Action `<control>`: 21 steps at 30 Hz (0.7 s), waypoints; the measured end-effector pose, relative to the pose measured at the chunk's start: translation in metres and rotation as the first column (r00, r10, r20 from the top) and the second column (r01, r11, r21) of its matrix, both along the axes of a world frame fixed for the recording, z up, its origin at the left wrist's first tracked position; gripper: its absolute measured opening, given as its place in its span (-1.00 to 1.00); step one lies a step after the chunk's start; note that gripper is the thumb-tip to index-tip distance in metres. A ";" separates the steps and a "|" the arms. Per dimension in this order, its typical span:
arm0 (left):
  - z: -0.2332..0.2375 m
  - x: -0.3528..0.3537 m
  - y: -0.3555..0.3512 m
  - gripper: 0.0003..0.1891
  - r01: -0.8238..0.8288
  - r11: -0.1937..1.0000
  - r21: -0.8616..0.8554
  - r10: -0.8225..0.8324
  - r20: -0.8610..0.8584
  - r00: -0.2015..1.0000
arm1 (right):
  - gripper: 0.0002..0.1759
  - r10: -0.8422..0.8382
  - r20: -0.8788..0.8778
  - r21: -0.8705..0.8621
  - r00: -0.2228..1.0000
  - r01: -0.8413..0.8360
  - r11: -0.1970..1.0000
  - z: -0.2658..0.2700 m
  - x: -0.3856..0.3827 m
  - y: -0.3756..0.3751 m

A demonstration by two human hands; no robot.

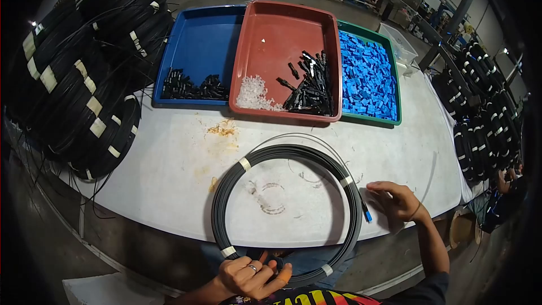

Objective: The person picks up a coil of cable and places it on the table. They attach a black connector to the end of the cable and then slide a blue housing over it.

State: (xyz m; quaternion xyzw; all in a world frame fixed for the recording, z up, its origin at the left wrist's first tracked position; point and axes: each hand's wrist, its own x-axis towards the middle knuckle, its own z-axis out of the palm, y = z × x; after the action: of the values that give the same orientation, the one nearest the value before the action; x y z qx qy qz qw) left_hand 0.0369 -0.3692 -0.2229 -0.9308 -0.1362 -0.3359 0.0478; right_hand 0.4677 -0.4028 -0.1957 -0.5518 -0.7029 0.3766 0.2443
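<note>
A black cable coil [218,197], bound with whitish tape, lies on the white table and reaches over its front edge. My left hand [254,275], a ring on one finger, is curled at the coil's lower left; what its fingers hold, if anything, is hidden. To the right of the coil is my right hand [398,200], fingers apart and holding nothing. Between that hand and the coil sits a blue-tipped connector [368,216] on a cable end. A thin loose loop of cable arcs over the coil's top.
Behind the coil stand a blue tray [197,34] with black parts, a red tray [288,28] with clear and black parts, and a green tray [398,99] full of blue pieces. Stacked black coils [73,96] rise at the left; more coils [485,113] are at the right.
</note>
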 end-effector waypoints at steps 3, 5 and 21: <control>-0.006 0.006 -0.003 -0.85 -0.066 0.996 -0.053 0.062 -0.060 0.996 | -0.25 -0.130 -0.441 -0.137 0.888 0.077 0.988 -0.018 0.019 -0.025; -0.011 0.014 0.004 -0.69 -0.087 0.996 -0.007 0.087 -0.014 0.996 | -0.11 -0.348 -0.845 -0.203 0.405 0.358 0.911 -0.029 0.018 -0.037; -0.018 0.035 -0.014 -0.47 0.059 0.995 -0.078 -0.071 -0.163 0.984 | -0.90 -0.694 -0.660 -0.435 0.288 0.607 0.665 -0.004 0.006 0.100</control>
State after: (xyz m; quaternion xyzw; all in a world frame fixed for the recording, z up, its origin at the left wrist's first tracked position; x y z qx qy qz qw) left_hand 0.0723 -0.3828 -0.2407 -0.9605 -0.1136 -0.2536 0.0139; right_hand 0.4740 -0.3032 -0.2000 -0.5750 -0.2130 0.4787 0.6284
